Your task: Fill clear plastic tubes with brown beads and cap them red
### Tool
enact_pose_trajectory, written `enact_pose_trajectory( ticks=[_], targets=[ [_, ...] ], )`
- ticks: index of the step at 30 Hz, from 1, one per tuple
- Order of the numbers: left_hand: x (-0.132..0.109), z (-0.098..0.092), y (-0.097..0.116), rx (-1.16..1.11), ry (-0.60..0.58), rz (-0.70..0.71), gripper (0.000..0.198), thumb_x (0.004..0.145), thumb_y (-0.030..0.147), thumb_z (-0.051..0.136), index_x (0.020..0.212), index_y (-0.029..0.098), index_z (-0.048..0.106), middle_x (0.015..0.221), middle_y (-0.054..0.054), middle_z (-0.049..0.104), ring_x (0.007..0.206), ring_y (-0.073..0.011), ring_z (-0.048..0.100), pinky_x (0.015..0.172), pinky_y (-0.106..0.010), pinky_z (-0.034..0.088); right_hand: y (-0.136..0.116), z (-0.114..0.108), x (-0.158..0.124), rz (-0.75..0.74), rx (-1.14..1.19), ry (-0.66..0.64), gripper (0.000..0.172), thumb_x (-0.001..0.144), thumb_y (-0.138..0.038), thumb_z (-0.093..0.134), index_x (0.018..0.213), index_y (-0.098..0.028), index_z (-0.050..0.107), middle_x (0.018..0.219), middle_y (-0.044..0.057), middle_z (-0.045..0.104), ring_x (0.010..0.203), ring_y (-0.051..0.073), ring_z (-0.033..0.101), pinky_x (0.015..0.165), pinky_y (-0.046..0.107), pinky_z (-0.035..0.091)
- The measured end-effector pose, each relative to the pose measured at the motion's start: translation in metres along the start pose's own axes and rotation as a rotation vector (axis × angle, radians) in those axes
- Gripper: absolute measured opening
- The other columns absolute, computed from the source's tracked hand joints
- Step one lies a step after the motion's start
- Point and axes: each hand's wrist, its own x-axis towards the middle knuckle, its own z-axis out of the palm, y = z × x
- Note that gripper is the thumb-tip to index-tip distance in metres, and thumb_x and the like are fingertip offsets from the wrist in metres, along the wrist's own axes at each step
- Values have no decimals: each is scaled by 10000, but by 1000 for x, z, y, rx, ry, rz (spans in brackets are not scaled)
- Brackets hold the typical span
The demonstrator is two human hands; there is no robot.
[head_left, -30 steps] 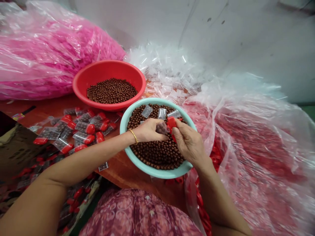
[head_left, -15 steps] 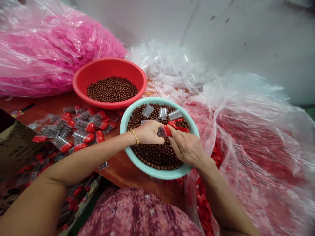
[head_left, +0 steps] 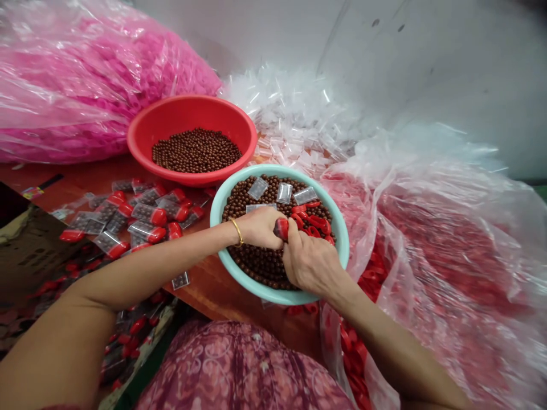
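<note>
Over the teal bowl (head_left: 342, 239) of brown beads, both hands meet on one small packet. My left hand (head_left: 258, 226), with a gold bangle at the wrist, is closed around the packet's clear bag. My right hand (head_left: 308, 263) is closed on the red clip (head_left: 282, 228) at the bag's end. Loose red clips (head_left: 314, 219) and three empty clear bags (head_left: 282, 192) lie on the beads at the bowl's far side.
A red bowl (head_left: 192, 117) of brown beads stands behind. Finished packets with red clips (head_left: 141, 219) lie on the wooden table to the left. A pink-filled plastic sack (head_left: 77, 85) is at far left, a heap of clear bags (head_left: 294, 119) behind, a sack of red clips (head_left: 448, 267) on the right.
The red clip has gone from held apart in my right hand onto the bag's end. My right hand has closed over it and shifted left toward my left hand.
</note>
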Motion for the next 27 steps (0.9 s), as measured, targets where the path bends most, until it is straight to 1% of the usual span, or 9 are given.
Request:
enact_pose_trajectory(
  ticks=[3,6,9,12,16,20,22,24,27],
  targets=[
    [3,2,-1,-116,70,14,137,554,248,563,544,149,469,519,62,406,529,-76,368,491,-196,299,3,-4,6,189,373,158,376,878,-263,364,1109,-94,608,778,107,693,634,181,637,565,283,493],
    [3,2,0,-36,103,18,134,562,251,566,561,157,471,530,61,415,533,-83,387,498,-205,295,10,-1,14,447,759,310,329,905,-359,390,973,-179,657,732,34,676,660,151,633,628,265,497],
    [0,2,3,102,93,24,109,578,237,553,558,163,475,516,52,447,503,-89,404,487,-214,285,14,11,27,649,1045,401,447,921,-473,310,996,-181,640,683,13,621,578,127,578,570,258,471],
    [-1,4,6,204,33,59,91,593,227,545,551,162,496,502,37,479,488,-97,431,478,-214,299,14,23,41,746,1290,386,621,934,-501,83,1154,-185,569,870,53,642,637,122,597,585,260,488],
    [-1,8,10,354,-4,79,109,622,257,567,631,150,588,578,-27,596,563,-168,556,517,-247,382,12,35,50,694,1321,242,702,927,-473,-51,1300,-200,477,1076,79,643,976,157,614,847,338,497],
    [-4,12,13,449,-57,38,191,651,251,578,763,118,657,691,-114,671,673,-278,642,591,-332,465,8,40,44,578,1232,91,663,923,-511,-30,1428,-231,296,1365,72,490,1250,153,468,1056,384,368],
    [-6,14,11,478,-69,15,226,659,243,576,813,107,671,717,-137,680,694,-305,651,616,-366,484,5,40,40,492,1110,100,646,924,-524,7,1458,-226,217,1467,71,363,1343,164,351,1113,407,287],
    [-7,15,8,514,-79,-3,245,674,237,560,842,103,677,741,-151,685,706,-314,653,629,-384,492,2,38,36,396,943,140,624,930,-517,52,1465,-227,194,1495,74,311,1381,187,280,1131,443,240],
    [-6,16,5,577,-116,-1,237,683,250,552,832,114,678,751,-143,685,704,-290,647,625,-358,487,-2,35,36,329,816,164,589,935,-487,48,1460,-272,208,1472,59,357,1375,190,294,1096,431,310]
  ],
)
